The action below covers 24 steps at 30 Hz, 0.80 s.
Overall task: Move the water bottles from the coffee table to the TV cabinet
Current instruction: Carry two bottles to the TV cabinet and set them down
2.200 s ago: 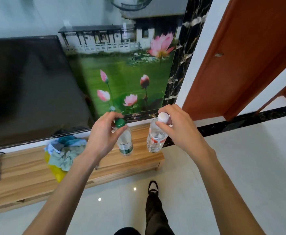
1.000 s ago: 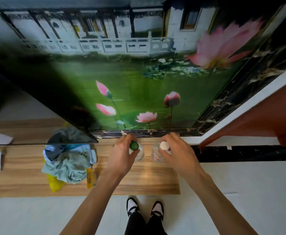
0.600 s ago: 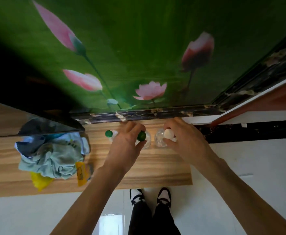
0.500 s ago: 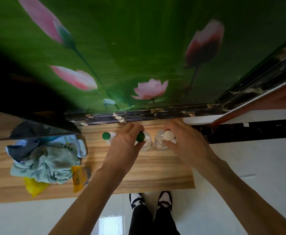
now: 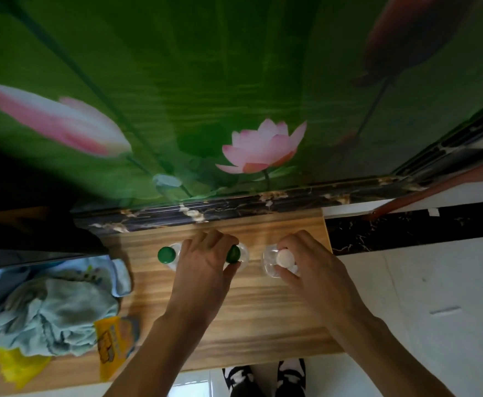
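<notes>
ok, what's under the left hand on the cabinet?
The left hand covers a green-capped bottle standing on the TV cabinet; only its cap and clear shoulder show. The body and base are hidden.

A green lotus mural [image 5: 234, 96] is seen across the upper frame, bordered by dark marble trim [image 5: 263, 206], with pale floor tiles [image 5: 435, 310] at lower right.

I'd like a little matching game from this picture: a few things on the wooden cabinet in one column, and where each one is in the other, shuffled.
Things:
1. white-capped bottle
2. free green-capped bottle
3. cloth pile
4. yellow packet

Places:
a. far left of the cabinet
b. under the right hand
c. standing just left of the left hand
d. at the cabinet's front edge, partly under the cloth

Pairs: 1-b, 2-c, 3-a, 4-d
</notes>
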{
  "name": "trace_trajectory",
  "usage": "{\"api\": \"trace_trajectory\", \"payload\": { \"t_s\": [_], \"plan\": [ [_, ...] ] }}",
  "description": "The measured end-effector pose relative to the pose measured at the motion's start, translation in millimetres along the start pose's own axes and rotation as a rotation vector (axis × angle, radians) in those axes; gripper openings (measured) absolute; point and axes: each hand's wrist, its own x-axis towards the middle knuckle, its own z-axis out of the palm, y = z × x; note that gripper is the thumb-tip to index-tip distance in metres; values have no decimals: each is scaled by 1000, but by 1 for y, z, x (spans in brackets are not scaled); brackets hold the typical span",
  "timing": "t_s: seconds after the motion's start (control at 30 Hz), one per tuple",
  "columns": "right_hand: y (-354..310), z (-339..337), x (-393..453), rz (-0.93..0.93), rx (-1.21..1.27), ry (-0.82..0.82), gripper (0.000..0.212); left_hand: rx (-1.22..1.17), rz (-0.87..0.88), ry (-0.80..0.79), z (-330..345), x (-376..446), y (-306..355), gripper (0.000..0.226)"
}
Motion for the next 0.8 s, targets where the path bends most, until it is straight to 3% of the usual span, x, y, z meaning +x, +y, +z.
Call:
{"api": "trace_trajectory", "payload": {
  "t_s": [0.8],
  "plan": [
    [-10,42,42,7,-38,-24,29,-51,-48,39,46,10,-33,28]
  ]
}}
